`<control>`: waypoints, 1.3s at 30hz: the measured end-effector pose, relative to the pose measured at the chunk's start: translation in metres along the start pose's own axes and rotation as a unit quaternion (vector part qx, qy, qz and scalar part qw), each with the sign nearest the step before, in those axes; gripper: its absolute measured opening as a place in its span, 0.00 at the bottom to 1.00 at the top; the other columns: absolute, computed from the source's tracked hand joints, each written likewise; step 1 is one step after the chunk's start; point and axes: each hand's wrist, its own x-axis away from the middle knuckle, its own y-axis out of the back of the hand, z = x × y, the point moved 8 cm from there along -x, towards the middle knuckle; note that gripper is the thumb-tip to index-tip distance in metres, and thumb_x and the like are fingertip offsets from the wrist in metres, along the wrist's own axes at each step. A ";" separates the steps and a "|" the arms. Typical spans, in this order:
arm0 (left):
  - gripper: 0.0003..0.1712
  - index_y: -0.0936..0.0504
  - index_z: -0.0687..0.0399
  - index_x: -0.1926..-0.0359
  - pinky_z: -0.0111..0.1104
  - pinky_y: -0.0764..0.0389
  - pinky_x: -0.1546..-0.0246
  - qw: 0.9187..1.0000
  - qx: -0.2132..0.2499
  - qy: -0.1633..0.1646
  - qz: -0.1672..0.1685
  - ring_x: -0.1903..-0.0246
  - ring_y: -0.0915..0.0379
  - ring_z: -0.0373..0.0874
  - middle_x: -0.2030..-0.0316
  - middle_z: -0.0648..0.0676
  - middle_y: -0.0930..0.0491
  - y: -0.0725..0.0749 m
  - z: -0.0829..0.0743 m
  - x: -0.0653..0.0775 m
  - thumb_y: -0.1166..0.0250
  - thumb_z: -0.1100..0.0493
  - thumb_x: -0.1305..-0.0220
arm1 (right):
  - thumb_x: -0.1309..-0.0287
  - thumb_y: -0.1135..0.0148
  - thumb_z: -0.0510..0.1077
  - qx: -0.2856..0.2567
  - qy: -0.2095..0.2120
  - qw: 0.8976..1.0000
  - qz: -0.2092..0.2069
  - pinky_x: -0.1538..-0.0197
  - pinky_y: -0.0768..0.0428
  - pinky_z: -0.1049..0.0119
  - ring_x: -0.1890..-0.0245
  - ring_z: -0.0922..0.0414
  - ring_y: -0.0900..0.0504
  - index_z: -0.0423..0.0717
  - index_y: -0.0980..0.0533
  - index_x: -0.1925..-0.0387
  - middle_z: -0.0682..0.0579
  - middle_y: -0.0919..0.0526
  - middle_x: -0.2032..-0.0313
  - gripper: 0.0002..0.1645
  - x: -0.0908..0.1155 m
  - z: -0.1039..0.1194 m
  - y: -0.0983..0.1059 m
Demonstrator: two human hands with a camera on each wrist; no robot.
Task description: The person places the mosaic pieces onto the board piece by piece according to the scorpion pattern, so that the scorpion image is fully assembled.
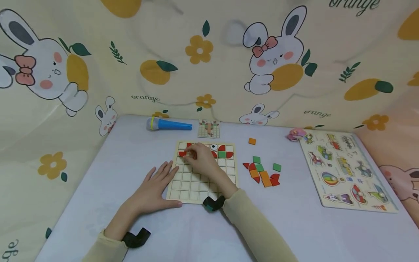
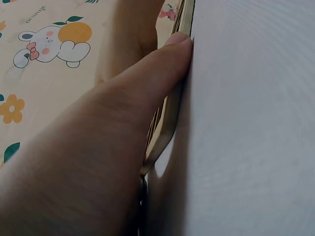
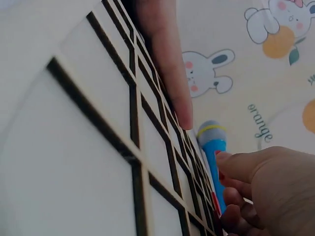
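A wooden grid board [image 1: 184, 185] lies in front of me, with red and green pieces and a white eye disc [image 1: 214, 147] in its upper cells. My left hand [image 1: 154, 193] rests with spread fingers at the board's left side. Its thumb [image 2: 167, 59] lies along the near edge in the left wrist view. Over the upper left cells, my right hand [image 1: 203, 160] pinches a small red piece [image 3: 221, 175] between thumb and finger. Close by its fingertips, a red piece [image 1: 182, 154] sits in the grid. The right hand covers some upper middle cells.
Loose green, orange and red pieces [image 1: 265, 179] lie right of the board, an orange square [image 1: 252, 141] farther back. Behind the board are a patterned card [image 1: 209, 128] and a blue toy microphone [image 1: 173, 125]. A picture puzzle board [image 1: 350, 171] and pink toy [image 1: 296, 134] lie at right.
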 end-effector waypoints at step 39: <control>0.71 0.47 0.50 0.14 0.63 0.60 0.20 1.000 -0.007 0.003 -0.002 0.15 0.64 0.59 0.14 0.57 0.55 0.002 -0.003 0.001 0.32 0.18 0.47 | 0.32 0.29 0.48 0.066 0.021 0.997 0.024 0.54 0.22 0.66 0.59 0.58 0.24 0.47 0.15 0.50 0.53 0.19 0.60 0.13 0.007 0.002 -0.007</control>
